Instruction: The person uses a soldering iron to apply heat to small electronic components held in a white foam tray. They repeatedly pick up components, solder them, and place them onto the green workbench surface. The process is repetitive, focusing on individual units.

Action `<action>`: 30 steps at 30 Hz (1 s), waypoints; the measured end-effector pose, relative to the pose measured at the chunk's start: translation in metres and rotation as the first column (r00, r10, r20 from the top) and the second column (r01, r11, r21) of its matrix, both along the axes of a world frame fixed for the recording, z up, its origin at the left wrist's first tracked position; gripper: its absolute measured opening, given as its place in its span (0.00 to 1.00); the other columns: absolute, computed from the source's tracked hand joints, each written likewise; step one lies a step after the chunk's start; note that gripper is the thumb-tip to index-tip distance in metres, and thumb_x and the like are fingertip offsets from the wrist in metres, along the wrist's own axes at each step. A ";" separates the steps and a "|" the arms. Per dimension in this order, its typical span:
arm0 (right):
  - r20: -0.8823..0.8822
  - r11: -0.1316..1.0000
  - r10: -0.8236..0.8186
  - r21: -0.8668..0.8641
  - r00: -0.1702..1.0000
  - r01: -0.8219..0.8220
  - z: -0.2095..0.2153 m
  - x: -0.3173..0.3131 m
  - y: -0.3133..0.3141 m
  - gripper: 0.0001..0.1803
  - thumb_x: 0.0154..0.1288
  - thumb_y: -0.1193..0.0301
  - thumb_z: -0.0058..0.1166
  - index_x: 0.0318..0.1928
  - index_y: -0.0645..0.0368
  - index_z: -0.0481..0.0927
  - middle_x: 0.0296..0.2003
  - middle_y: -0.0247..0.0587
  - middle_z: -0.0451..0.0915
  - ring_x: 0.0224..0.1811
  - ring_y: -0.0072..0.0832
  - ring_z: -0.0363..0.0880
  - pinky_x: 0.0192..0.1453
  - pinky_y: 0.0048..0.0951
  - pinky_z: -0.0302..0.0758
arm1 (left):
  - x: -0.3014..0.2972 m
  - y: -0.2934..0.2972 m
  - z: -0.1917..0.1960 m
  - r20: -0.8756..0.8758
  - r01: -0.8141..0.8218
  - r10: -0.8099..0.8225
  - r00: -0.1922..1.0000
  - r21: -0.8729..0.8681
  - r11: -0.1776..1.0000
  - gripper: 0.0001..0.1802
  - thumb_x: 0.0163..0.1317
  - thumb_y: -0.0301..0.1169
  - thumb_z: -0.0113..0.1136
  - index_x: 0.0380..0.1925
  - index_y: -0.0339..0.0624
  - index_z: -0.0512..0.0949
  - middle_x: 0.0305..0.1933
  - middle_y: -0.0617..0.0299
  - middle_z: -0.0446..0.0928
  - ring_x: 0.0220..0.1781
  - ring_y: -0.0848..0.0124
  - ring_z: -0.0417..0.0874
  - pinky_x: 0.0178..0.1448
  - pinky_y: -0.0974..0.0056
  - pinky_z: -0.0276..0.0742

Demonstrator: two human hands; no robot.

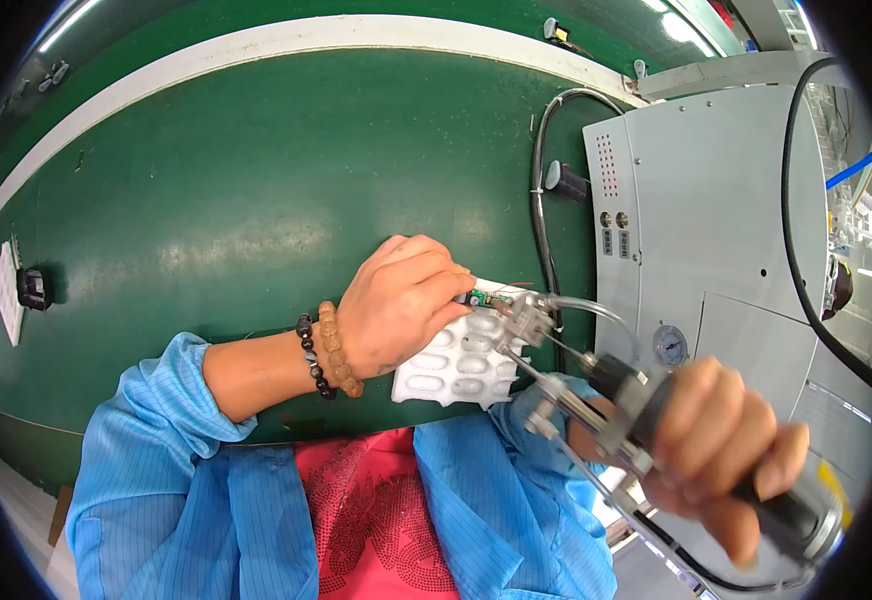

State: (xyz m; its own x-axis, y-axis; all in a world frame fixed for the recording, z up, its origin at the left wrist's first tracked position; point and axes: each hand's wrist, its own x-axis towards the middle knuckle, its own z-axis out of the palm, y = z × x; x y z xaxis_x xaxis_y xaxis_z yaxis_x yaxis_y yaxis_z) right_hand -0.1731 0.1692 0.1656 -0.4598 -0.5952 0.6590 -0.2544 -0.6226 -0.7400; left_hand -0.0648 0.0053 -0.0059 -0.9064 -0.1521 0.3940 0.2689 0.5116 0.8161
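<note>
My left hand (396,310), back upward, pinches a small part with a green circuit board (488,299) between thumb and fingers. Below that part lies a white moulded tray (456,385) with rows of rounded hollows. My right hand (721,440), somewhat blurred, is wrapped round the dark handle of a power screwdriver (596,420). Its metal nose block (528,320) points left and sits right at the circuit board. Whether the tip touches the board cannot be made out. A clear tube (596,308) runs from the nose block.
A grey machine cabinet (696,200) with a round gauge (670,346) bounds the right side. Along it runs a black hose (537,180) beside a dark cylinder (568,182). Far left, a black plastic part (35,288) rests by a white tray (8,295) on the green table (256,180).
</note>
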 end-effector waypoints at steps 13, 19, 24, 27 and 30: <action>-0.037 0.993 -0.050 -0.111 0.998 0.045 0.000 0.008 0.028 0.24 0.63 0.52 0.65 0.43 0.56 0.71 0.20 0.28 0.74 0.18 0.16 0.73 0.24 0.17 0.73 | 0.005 -0.005 0.018 0.058 -0.001 -0.004 0.998 0.091 0.996 0.13 0.51 0.27 0.74 0.37 0.38 0.84 0.40 0.58 0.83 0.44 0.59 0.81 0.49 0.57 0.77; -0.030 0.994 -0.059 -0.097 0.998 0.056 -0.001 0.003 0.020 0.24 0.65 0.53 0.64 0.44 0.56 0.69 0.20 0.28 0.73 0.18 0.16 0.73 0.23 0.18 0.74 | 0.001 -0.023 0.034 0.167 -0.056 0.029 0.985 0.160 0.985 0.13 0.53 0.29 0.73 0.38 0.38 0.84 0.38 0.54 0.83 0.41 0.59 0.82 0.47 0.59 0.77; -0.072 0.991 -0.096 -0.102 0.993 0.089 -0.004 0.002 0.021 0.23 0.66 0.53 0.63 0.43 0.56 0.67 0.20 0.28 0.72 0.18 0.16 0.73 0.23 0.17 0.74 | -0.033 -0.095 0.034 0.135 -0.307 0.309 0.941 -0.040 0.951 0.13 0.58 0.32 0.71 0.39 0.35 0.83 0.38 0.56 0.84 0.38 0.69 0.83 0.45 0.64 0.78; -0.052 0.986 -0.093 -0.146 0.994 0.085 -0.003 0.003 0.017 0.23 0.65 0.54 0.63 0.42 0.56 0.67 0.20 0.28 0.72 0.18 0.16 0.73 0.22 0.17 0.75 | -0.073 -0.178 0.024 -0.103 -0.571 0.600 0.793 -0.469 0.674 0.19 0.63 0.42 0.65 0.44 0.37 0.84 0.47 0.50 0.83 0.51 0.55 0.82 0.57 0.57 0.75; -0.052 0.982 -0.124 -0.153 0.991 0.115 -0.002 0.004 0.015 0.23 0.64 0.55 0.65 0.41 0.56 0.66 0.19 0.28 0.73 0.17 0.16 0.73 0.20 0.16 0.75 | -0.118 -0.208 0.023 -0.315 -0.652 0.590 0.743 -0.539 0.533 0.20 0.64 0.41 0.64 0.50 0.39 0.81 0.53 0.50 0.81 0.56 0.52 0.79 0.63 0.53 0.72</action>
State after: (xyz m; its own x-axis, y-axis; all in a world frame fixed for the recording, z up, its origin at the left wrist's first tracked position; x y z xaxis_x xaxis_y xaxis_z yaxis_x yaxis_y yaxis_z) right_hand -0.1692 0.1840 0.1640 -0.4779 -0.4314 0.7652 -0.3754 -0.6872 -0.6219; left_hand -0.1831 -0.2027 0.0167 -0.6336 -0.3773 0.6754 -0.2562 0.9261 0.2770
